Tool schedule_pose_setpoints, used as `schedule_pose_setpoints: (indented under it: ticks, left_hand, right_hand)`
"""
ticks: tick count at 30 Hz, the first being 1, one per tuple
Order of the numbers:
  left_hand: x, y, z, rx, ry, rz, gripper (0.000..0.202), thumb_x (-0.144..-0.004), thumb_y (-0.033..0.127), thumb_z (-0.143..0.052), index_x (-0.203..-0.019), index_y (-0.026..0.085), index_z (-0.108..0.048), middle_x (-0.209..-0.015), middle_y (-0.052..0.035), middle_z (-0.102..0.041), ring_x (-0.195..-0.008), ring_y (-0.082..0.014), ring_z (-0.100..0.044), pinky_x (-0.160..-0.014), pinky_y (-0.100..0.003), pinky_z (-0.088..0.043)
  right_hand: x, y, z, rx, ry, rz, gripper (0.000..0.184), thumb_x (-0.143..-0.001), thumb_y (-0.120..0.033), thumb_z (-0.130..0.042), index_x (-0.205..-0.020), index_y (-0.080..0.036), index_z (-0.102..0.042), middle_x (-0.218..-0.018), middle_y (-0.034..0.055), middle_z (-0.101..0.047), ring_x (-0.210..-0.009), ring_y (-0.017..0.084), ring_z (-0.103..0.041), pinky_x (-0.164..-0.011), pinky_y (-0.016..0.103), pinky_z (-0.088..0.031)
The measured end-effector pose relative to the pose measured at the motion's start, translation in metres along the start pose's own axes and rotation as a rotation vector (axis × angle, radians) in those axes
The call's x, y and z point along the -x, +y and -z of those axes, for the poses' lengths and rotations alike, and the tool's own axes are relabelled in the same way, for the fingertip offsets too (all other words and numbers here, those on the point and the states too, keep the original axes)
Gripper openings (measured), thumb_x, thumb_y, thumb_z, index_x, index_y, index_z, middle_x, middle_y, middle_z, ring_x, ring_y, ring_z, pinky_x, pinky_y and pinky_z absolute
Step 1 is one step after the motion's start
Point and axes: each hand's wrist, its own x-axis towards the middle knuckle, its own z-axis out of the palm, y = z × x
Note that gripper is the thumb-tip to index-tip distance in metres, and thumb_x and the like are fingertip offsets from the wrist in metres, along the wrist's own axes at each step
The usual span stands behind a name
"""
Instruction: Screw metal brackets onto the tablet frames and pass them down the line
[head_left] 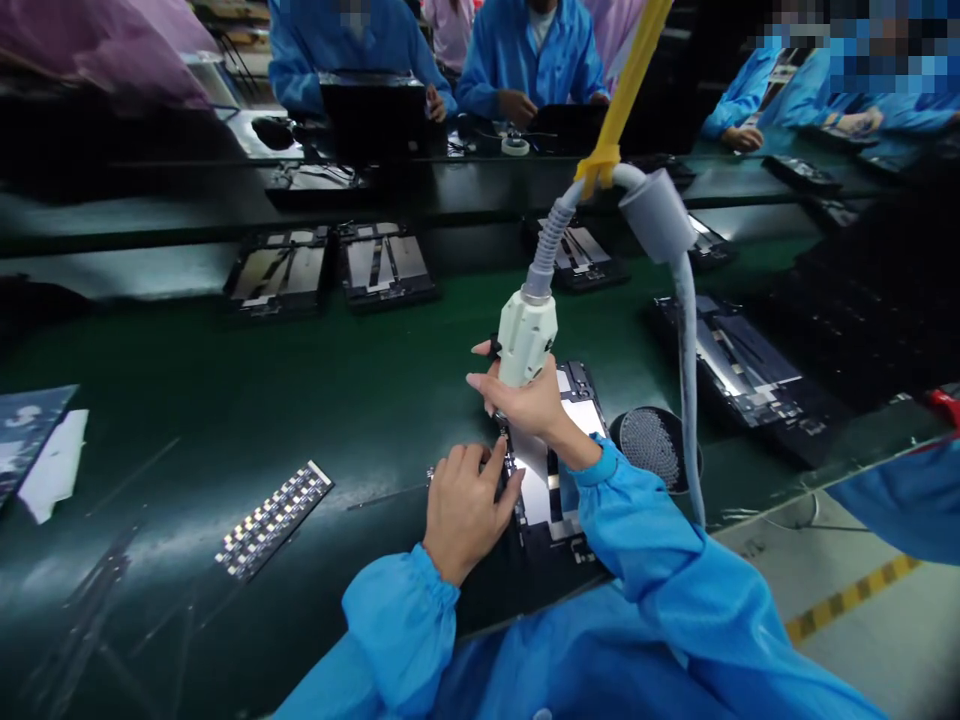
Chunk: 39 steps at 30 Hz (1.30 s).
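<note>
Before you stretched a long, glossy dark-green surface [337, 370]. On it, near your edge, lay a flat black rectangular device [535, 490] with its inside exposed, showing white panels and a dark ribbon. A white plastic powered screwdriver [528, 335], hung from a yellow strap [636, 80], stood nearly upright over the device's left side, its tip hidden. Your right hand [529, 400] was wrapped around its lower end. Your left hand [465, 505] was half curled, index finger reaching to the device's left edge; whether it pinched anything could not be told. Left of it lay a narrow black card with rows of small shiny pieces [274, 520].

Your work looked partway along: the panels and ribbon were in place, the inside uncovered, and the count of fasteners left could not be read.

Your widest room ran leftward; the right was tighter, with a grey cable [686, 350] and a black round piece with a grainy grey top [651, 445] beside the device, whose lower end sat close to the surface's near edge.
</note>
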Motion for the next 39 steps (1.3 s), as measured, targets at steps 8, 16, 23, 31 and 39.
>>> schedule_pose_setpoints:
  ticks: [8, 16, 23, 31, 39]
  left_hand:
    - [-0.001, 0.000, 0.001, -0.001, 0.013, -0.003, 0.039, -0.091, 0.040, -0.052, -0.118, 0.015, -0.064, -0.081, -0.0079, -0.061, -0.077, -0.0233, -0.053, -0.063, -0.035, -0.040]
    - [0.012, 0.020, 0.014, 0.218, 0.140, -0.292, 0.022, -0.090, 0.028, -0.055, -0.098, 0.012, -0.068, -0.100, -0.0100, -0.070, -0.097, -0.0244, -0.062, -0.082, -0.039, -0.050]
    - [0.045, 0.045, -0.001, 0.157, 0.118, -0.479, 0.034, -0.093, 0.035, -0.051, -0.109, 0.007, -0.065, -0.116, -0.0139, -0.069, -0.118, -0.0283, -0.059, -0.101, -0.043, -0.049]
    - [-0.048, -0.042, -0.020, 0.017, -0.089, -0.267, 0.036, -0.093, 0.031, -0.049, -0.123, 0.014, -0.059, -0.130, -0.0160, -0.060, -0.128, -0.0269, -0.051, -0.109, -0.047, -0.042]
    - [-0.195, -0.124, -0.028, -0.201, -0.127, -0.043, 0.035, -0.092, 0.026, -0.044, -0.121, 0.013, -0.060, -0.128, -0.0149, -0.062, -0.127, -0.0276, -0.052, -0.107, -0.042, -0.042]
  right_hand:
    - [-0.001, 0.005, -0.002, 0.006, 0.003, 0.002, 0.021, -0.069, -0.023, -0.071, -0.088, -0.017, -0.063, -0.045, -0.0083, -0.053, -0.039, 0.010, -0.051, -0.046, 0.027, -0.046]
    - [0.005, 0.016, -0.003, 0.060, -0.028, 0.057, 0.018, -0.068, -0.025, -0.073, -0.081, -0.017, -0.064, -0.053, -0.0045, -0.056, -0.049, 0.012, -0.055, -0.051, 0.026, -0.047]
    - [0.006, 0.007, -0.001, 0.079, 0.007, 0.104, 0.018, -0.071, -0.025, -0.071, -0.086, -0.017, -0.064, -0.051, -0.0054, -0.054, -0.046, 0.012, -0.052, -0.051, 0.027, -0.048]
    - [0.046, -0.045, 0.076, 0.152, -0.037, 0.222, 0.027, -0.081, -0.022, -0.065, -0.108, -0.022, -0.056, -0.050, -0.0083, -0.052, -0.044, 0.011, -0.054, -0.049, 0.027, -0.050]
    - [0.031, -0.020, 0.170, 0.310, 0.551, 0.287, 0.027, -0.076, -0.028, -0.071, -0.102, -0.020, -0.064, -0.051, -0.0065, -0.054, -0.042, 0.012, -0.051, -0.046, 0.028, -0.049]
